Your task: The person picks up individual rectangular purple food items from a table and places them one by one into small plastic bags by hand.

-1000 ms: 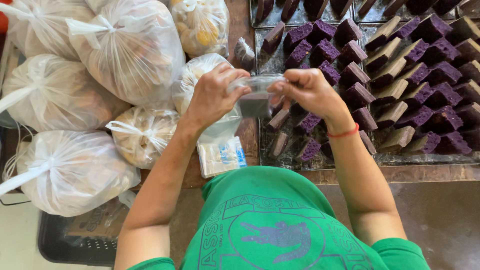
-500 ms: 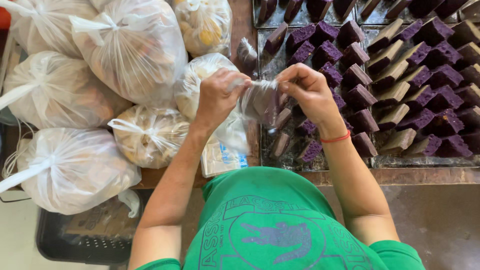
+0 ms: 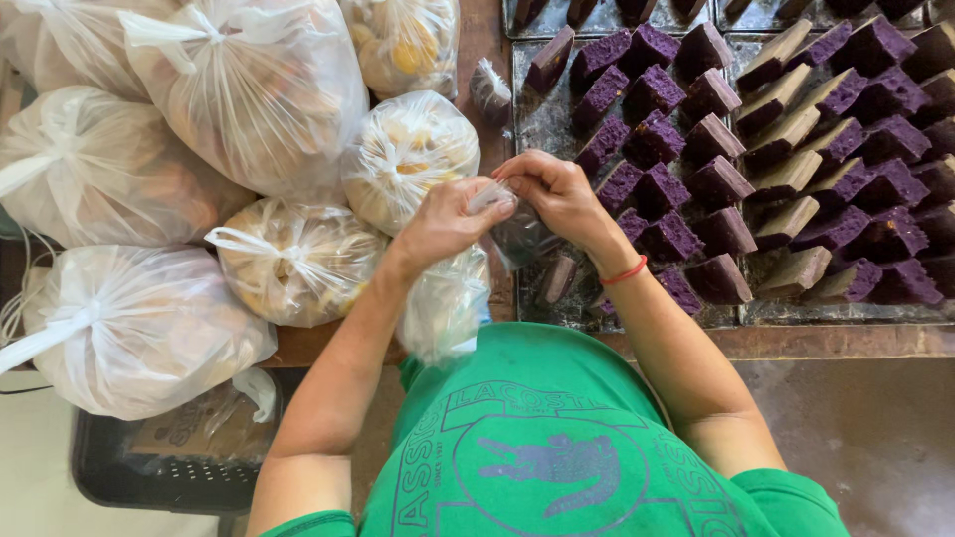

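Observation:
My left hand and my right hand meet over the table's front edge, both pinching the top of a small clear plastic bag with a dark cake slice inside. The bag hangs between the hands, its neck bunched at my fingertips. A red band circles my right wrist. Just right of the hands lies a metal tray filled with several purple and brown cake slices. One wrapped slice rests above the hands.
Several tied white plastic bags of baked goods crowd the table's left half. A clear bag hangs below my left wrist. A black crate sits on the floor at lower left. More trays of slices extend to the right.
My hands have drawn closer together, and the open bag mouth they held apart is now bunched shut between the fingertips. The slice has dropped lower inside the bag.

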